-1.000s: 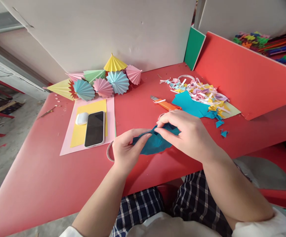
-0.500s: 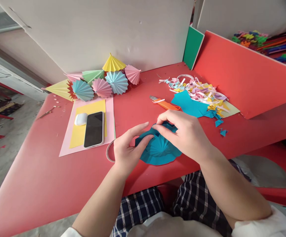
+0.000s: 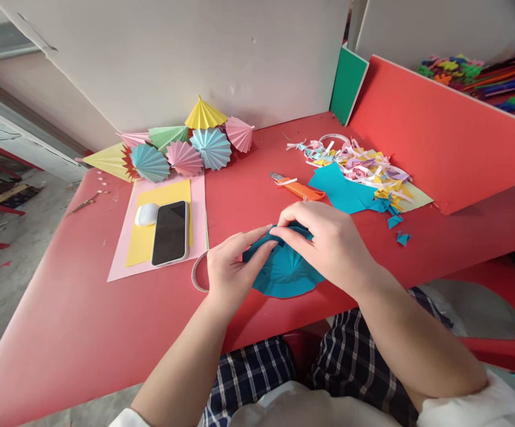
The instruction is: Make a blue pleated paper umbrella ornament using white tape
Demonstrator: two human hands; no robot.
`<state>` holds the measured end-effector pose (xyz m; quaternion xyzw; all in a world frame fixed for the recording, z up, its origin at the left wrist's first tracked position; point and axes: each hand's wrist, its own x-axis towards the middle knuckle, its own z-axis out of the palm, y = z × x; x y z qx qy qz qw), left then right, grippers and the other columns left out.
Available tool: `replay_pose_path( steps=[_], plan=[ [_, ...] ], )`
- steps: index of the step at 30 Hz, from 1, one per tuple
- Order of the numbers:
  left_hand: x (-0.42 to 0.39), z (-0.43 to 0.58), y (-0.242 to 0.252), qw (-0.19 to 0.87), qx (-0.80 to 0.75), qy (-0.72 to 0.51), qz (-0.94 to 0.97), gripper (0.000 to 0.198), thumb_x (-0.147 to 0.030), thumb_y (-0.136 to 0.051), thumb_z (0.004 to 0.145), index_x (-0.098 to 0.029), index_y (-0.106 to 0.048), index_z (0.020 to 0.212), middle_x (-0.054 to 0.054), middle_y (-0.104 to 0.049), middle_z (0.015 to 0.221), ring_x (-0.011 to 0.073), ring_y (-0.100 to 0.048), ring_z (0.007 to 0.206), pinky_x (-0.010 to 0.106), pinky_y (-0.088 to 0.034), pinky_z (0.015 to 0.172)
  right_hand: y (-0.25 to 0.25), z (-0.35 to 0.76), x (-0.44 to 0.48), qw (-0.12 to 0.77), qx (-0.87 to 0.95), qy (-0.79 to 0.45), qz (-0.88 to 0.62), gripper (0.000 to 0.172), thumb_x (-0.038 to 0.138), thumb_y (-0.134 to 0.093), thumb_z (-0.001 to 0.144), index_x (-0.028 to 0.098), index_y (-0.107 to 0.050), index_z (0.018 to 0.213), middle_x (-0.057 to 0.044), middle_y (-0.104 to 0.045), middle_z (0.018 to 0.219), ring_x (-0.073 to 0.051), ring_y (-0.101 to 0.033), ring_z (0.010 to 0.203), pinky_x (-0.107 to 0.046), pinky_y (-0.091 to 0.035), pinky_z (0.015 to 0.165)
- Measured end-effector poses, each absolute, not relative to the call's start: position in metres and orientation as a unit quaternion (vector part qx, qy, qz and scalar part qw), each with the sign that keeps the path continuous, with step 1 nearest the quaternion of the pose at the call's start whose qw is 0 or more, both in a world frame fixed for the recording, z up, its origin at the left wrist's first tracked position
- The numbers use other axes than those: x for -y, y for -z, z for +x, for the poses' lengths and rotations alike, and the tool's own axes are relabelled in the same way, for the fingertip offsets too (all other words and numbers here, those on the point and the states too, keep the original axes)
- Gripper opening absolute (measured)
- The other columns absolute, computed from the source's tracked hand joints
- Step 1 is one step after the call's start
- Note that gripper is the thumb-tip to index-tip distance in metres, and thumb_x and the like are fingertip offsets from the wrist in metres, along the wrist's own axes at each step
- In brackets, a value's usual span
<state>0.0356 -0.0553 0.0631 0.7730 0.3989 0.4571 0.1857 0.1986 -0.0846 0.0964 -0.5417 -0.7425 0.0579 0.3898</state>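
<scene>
A round teal paper piece [image 3: 288, 276] with creases fanning from its centre lies near the front edge of the red table. My left hand [image 3: 234, 261] pinches its far left rim between thumb and fingers. Right beside those fingertips, my right hand [image 3: 328, 240] grips the same far rim with thumb and forefinger. The two hands' fingertips nearly meet there. Part of the paper's right side is hidden by my right hand. A roll of tape [image 3: 200, 273] lies partly behind my left hand. Beyond my right hand rests an orange utility knife [image 3: 298, 188].
Left of my hands, a phone [image 3: 169, 233] and a white case [image 3: 146, 214] lie on yellow and pink paper sheets [image 3: 124, 267]. Pleated paper umbrellas [image 3: 210, 148] stand behind them. Paper scraps [image 3: 355, 160] and teal offcuts [image 3: 341, 188] lie before a red board [image 3: 435, 130].
My right hand's fingertips have shifted slightly left along the rim, closer to my left fingers. My left forefinger has come down onto the paper. The other things stay where they were.
</scene>
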Motion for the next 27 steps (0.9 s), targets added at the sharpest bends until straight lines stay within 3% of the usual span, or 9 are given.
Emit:
replay_pose_path(
  steps=[2,5,11,27],
  plan=[
    [0.0551,0.0362,-0.0633,0.189,-0.408,-0.458,0.767,0.006,-0.024,-0.067,0.076,-0.021,-0.071,0.077,-0.006,-0.062,0.056,0.0049,-0.053,0.049,0.016,-0.042,0.048,-0.0968,0.199,0.0849,0.386,0.752,-0.059,-0.531,0.012,0.026,-0.052,0.088,0.017,-0.054,0.081,-0.001,-0.063,0.075,-0.012,-0.057,0.072,-0.026,-0.042,0.068],
    [0.0552,0.0368,-0.0631,0.197,-0.418,-0.465,0.755,0.009,-0.025,-0.066,0.077,-0.019,-0.068,0.071,-0.006,-0.059,0.053,0.0049,-0.052,0.048,0.016,-0.041,0.047,-0.0983,0.2019,0.0861,0.395,0.753,-0.085,-0.52,0.009,0.026,-0.056,0.086,0.018,-0.054,0.088,0.0,-0.064,0.083,-0.012,-0.058,0.076,-0.025,-0.043,0.069],
    [0.056,0.0367,-0.063,0.221,-0.429,-0.483,0.731,0.009,-0.023,-0.065,0.077,-0.019,-0.066,0.069,-0.005,-0.063,0.058,0.0059,-0.056,0.051,0.017,-0.043,0.05,-0.0997,0.2067,0.0879,0.384,0.754,-0.124,-0.519,0.014,0.022,-0.059,0.084,0.021,-0.054,0.097,0.001,-0.065,0.095,-0.011,-0.059,0.085,-0.024,-0.044,0.073],
    [0.0563,0.0363,-0.0632,0.234,-0.414,-0.466,0.746,0.007,-0.023,-0.063,0.079,-0.022,-0.069,0.077,-0.004,-0.068,0.066,0.0074,-0.061,0.058,0.017,-0.049,0.056,-0.1,0.205,0.087,0.369,0.765,-0.141,-0.508,0.009,0.018,-0.057,0.085,0.021,-0.054,0.093,0.002,-0.064,0.09,-0.012,-0.057,0.083,-0.026,-0.042,0.074]
  ],
)
